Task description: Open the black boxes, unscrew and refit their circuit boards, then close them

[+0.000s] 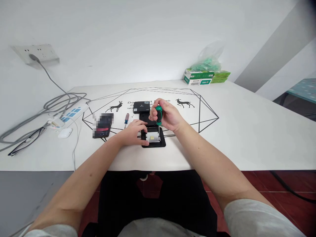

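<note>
My right hand [171, 116] is closed around the green and black handle of a screwdriver [159, 115]. The screwdriver stands upright, its shaft reaching down to the right side of an open black device casing [161, 144]. Inside that casing lies a silver metal plate [156, 138] with a small yellowish square on it. My left hand [134, 132] grips the casing's left side, fingers at the upper edge and thumb at the lower one. Just beyond sit another black casing part [145, 121] and a black cover [141, 107] with labels. Whether the tip sits in a screw is too small to tell.
A second screwdriver [126, 119] and a phone [102, 126] lie to the left. Further left are a power strip [71, 115], cables, a white earbud case [65, 133] and glasses [28, 141]. Green and white boxes [199, 77] under a plastic bag [208, 59] stand at the back right.
</note>
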The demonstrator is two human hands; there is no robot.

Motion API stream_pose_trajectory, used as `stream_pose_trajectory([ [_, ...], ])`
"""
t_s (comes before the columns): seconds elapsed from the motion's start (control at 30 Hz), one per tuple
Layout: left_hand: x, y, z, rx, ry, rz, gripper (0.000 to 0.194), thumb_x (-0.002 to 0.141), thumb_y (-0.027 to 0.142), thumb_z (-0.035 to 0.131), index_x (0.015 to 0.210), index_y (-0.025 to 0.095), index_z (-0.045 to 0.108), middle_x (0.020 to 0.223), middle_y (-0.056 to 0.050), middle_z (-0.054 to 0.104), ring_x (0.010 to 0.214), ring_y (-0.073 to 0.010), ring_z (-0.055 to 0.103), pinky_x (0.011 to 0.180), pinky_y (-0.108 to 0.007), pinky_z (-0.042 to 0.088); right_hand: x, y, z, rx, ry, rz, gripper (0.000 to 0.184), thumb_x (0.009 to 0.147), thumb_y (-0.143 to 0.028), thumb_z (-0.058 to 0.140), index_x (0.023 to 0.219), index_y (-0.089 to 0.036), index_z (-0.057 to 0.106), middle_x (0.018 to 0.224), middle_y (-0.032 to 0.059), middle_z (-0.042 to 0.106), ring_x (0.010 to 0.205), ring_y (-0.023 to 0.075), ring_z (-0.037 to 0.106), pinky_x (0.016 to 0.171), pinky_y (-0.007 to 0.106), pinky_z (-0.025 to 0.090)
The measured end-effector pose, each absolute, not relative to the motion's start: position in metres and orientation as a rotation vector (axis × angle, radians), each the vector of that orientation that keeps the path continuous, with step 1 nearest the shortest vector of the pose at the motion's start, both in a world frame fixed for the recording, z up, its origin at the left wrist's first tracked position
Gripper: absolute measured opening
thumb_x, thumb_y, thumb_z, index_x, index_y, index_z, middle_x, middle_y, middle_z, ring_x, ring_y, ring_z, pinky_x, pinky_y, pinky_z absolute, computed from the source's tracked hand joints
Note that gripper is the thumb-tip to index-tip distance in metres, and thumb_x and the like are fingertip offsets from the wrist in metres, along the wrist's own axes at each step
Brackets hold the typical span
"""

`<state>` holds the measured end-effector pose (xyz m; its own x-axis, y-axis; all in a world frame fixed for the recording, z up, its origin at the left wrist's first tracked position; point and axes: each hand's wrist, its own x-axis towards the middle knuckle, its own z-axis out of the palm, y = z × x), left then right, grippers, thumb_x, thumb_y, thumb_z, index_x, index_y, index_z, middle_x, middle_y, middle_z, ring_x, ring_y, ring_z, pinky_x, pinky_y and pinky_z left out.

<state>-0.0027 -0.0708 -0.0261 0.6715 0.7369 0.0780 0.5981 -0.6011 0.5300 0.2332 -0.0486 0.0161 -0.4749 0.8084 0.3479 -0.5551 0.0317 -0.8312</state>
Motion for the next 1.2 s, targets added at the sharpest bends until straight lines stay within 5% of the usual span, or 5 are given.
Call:
stream_pose_trajectory([
  [0.13, -0.0033, -0.07, -0.0273, 2.431, 1.027, 0.411, 0.049, 0.078, 0.058, 0.096, 0.108, 0.026, 0.074, 0.158, -0.015, 0.06, 0.156, -0.0421, 0.042, 0.127, -0.065, 0.04, 0.2314, -0.0494, 0.0186, -0.303, -1.233, 1.647, 0.06, 0.081, -0.078, 0.084, 0.083, -0.025, 0.058, 0.066, -0.0074, 0.056, 0.061, 0.0112, 0.053, 0.065, 0.03, 0.053],
  [0.27, -0.0038, -0.07, -0.0282, 2.438, 1.03, 0.419, 0.048, 0.079, 0.058, 0.096, 0.108, 0.026, 0.074, 0.157, -0.014, 0.06, 0.156, -0.0417, 0.042, 0.127, -0.064, 0.041, 0.2325, -0.0489, 0.0169, -0.283, -1.238, 1.63, 0.059, 0.059, -0.052, 0.109, 0.083, -0.023, 0.063, 0.085, -0.0064, 0.061, 0.069, 0.008, 0.053, 0.066, 0.026, 0.051],
  [0.67, -0.0039, -0.0693, -0.029, 2.427, 1.035, 0.396, 0.05, 0.078, 0.059, 0.096, 0.108, 0.026, 0.073, 0.159, -0.015, 0.058, 0.157, -0.0419, 0.041, 0.128, -0.065, 0.038, 0.2298, -0.0464, 0.0121, -0.326, -1.203, 1.682, 0.049, 0.087, -0.068, 0.085, 0.089, -0.023, 0.067, 0.073, -0.0038, 0.063, 0.063, 0.0106, 0.057, 0.065, 0.028, 0.053],
  [0.9, -0.0034, -0.0705, -0.0284, 2.438, 1.031, 0.424, 0.048, 0.078, 0.058, 0.096, 0.107, 0.026, 0.074, 0.157, -0.015, 0.06, 0.156, -0.0422, 0.042, 0.127, -0.066, 0.04, 0.2307, -0.0469, 0.0132, -0.317, -1.256, 1.592, 0.053, 0.066, -0.055, 0.105, 0.087, -0.024, 0.068, 0.079, -0.0058, 0.057, 0.071, 0.0099, 0.053, 0.068, 0.026, 0.053],
  [1.2, -0.0039, -0.0689, -0.0295, 2.426, 1.03, 0.41, 0.049, 0.078, 0.059, 0.096, 0.108, 0.027, 0.074, 0.158, -0.014, 0.06, 0.157, -0.0415, 0.041, 0.128, -0.066, 0.039, 0.2307, -0.0458, 0.0116, -0.341, -1.224, 1.67, 0.045, 0.089, -0.065, 0.085, 0.097, -0.024, 0.066, 0.08, -0.0028, 0.067, 0.068, 0.0119, 0.06, 0.067, 0.029, 0.055],
])
